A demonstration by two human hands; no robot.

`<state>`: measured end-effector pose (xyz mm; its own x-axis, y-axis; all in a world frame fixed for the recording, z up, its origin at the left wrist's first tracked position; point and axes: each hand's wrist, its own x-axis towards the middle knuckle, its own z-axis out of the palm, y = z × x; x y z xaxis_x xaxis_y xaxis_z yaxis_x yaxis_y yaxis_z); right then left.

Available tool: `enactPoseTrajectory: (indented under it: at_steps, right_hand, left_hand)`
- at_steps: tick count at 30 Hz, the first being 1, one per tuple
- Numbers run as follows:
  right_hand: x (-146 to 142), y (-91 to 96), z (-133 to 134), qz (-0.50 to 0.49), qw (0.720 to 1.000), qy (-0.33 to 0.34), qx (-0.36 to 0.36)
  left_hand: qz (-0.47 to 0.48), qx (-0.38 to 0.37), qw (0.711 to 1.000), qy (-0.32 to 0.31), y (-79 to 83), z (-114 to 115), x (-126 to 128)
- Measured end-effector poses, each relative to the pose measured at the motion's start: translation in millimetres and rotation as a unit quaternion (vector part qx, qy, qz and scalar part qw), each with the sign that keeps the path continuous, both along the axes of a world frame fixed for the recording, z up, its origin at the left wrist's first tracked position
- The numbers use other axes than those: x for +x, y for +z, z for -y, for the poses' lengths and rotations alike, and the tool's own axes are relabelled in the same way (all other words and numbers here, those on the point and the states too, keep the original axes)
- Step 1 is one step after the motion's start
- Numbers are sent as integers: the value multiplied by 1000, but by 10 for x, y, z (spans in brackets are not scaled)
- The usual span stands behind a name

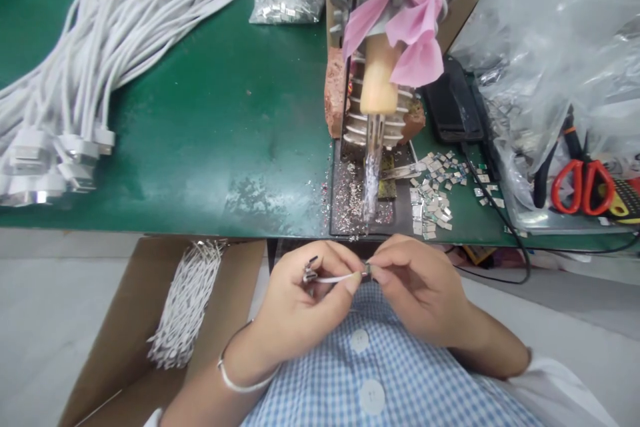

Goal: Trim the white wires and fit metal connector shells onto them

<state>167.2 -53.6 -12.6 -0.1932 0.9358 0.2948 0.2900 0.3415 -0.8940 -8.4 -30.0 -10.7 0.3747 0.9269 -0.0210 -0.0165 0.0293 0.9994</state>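
My left hand (pixel 307 307) is closed, with thumb and forefinger pinching a short white cable (pixel 333 279) near its end. A small metal-and-black piece (pixel 310 271) shows at the cable's other end, against the curled fingers. My right hand (pixel 425 293) pinches a tiny connector piece (pixel 367 269) right at the cable tip; the fingertips partly hide it, so I cannot tell whether the two are joined. Both hands meet just off the table's front edge, below a soldering iron (pixel 380 80) that hangs tip down in a stand with pink cloth tied round it.
Solder crumbs (pixel 350 193) litter the base under the iron. Small connector boards (pixel 435 200) lie to its right, near red-handled scissors (pixel 583 187) and a black phone (pixel 453 100). White USB cables (pixel 100 60) are heaped at left. A cardboard box (pixel 115 320) below holds a bundle of short white cables (pixel 190 307).
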Motion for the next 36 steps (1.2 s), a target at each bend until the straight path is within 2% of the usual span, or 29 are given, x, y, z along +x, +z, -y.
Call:
enactPoseTrajectory:
  at_steps: [7,10,13,17,20,24,28,31,36]
  right_hand:
    - [-1,-21,8,-12,1000,9,-6]
    - [18,-32,18,-31,999,-14,-11]
    - [56,-10,19,-21,998,-60,26]
    - [63,23,13,34,994,-46,95]
    - [27,2,11,72,991,-61,92]
    - [7,-46,-16,48,987,-96,124]
    - [16,-32,-67,64,978,-91,174]
    - [11,-18,-95,79,977,-81,183]
    - [-2,-30,-110,64,978,-101,172]
  left_hand:
    - [3,7,1000,0,-10,-13,8]
    - [7,0,1000,7,-19,-14,6]
    - [18,-18,1000,12,-11,-17,9]
    - [29,-36,998,31,9,-56,36]
    - [32,-38,998,42,13,-109,63]
    - [33,-40,997,56,23,-164,95]
    - [33,-48,996,66,64,-182,125]
    - [35,-52,995,75,97,-194,148]
    - [40,-59,994,88,115,-218,176]
